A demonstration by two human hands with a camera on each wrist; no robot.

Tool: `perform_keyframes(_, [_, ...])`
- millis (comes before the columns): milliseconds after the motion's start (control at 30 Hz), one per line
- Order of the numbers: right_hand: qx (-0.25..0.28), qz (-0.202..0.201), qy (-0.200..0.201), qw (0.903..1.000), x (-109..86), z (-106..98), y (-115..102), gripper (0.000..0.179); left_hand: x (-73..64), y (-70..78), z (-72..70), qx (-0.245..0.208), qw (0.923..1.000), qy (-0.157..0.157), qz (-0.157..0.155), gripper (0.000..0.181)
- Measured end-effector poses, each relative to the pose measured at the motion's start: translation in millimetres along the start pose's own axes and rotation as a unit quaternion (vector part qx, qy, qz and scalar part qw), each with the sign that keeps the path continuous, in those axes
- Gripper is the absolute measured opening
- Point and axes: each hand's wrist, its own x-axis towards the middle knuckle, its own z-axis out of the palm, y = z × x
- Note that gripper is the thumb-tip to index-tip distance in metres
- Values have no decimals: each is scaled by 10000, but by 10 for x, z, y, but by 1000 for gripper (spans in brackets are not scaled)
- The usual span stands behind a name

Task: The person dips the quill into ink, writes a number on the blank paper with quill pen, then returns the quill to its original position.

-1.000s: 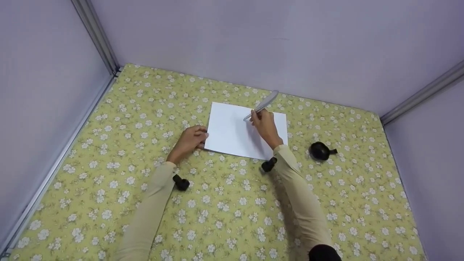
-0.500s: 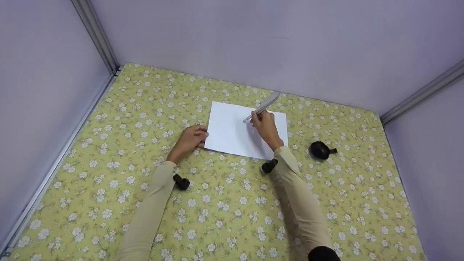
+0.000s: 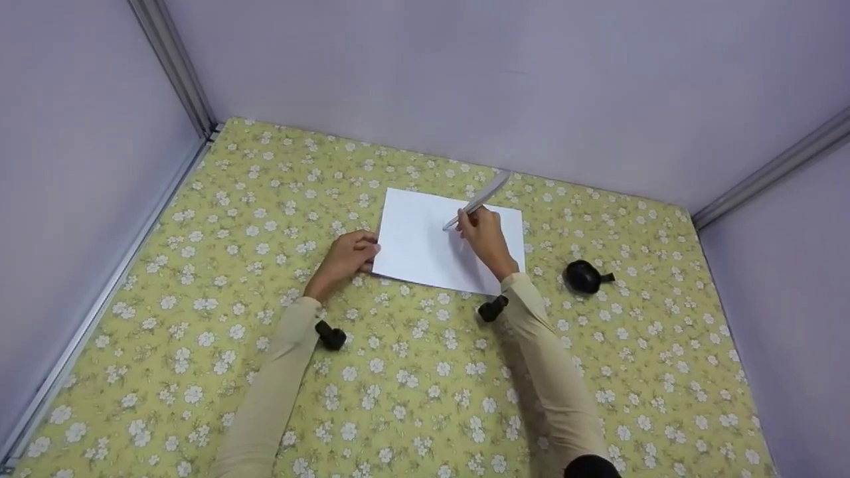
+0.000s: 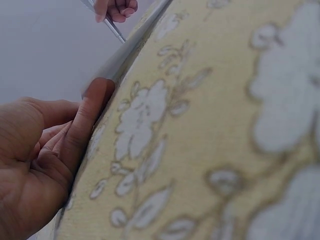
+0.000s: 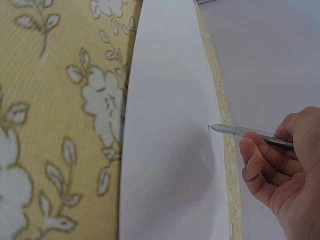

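A white sheet of paper point(image 3: 415, 249) lies on the flowered table cover. My left hand point(image 3: 346, 257) holds the paper's left edge near the lower corner; in the left wrist view a finger point(image 4: 87, 117) meets that lifted edge, and part of the grip is hidden. Over the right half of the sheet, my right hand point(image 3: 488, 240) pinches a silver quill-style pen point(image 3: 488, 192) with a grey feather-shaped top. Its tip points down and left at the paper. In the right wrist view the pen point(image 5: 225, 129) has a thin dark line by its tip.
To the right of the paper sits a small round black bowl point(image 3: 583, 277) with a short handle. Black wrist cameras point(image 3: 331, 336) hang by both sleeves. A pale wall point(image 3: 451, 86) rises behind the yellow flowered cover point(image 3: 398, 372), with more walls at both sides.
The pen tip and right hand have moved slightly down and left over the paper. My left hand stays at the paper's edge. The whole view has shifted a little.
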Motion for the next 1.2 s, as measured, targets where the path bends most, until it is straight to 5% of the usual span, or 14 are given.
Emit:
perform_keyframes(300, [17, -38, -10, 10000, -30, -1, 13, 28, -21, -8, 13, -580, 9982, -136, 77, 39])
perform_keyframes(933, [76, -56, -59, 9999, -103, -1, -14, 28, -21, 7, 8, -360, 9993, -49, -42, 39])
perform_keyframes(1200, [27, -76, -80, 9999, -117, -5, -7, 31, -10, 2, -9, 63, 9999, -70, 144, 38])
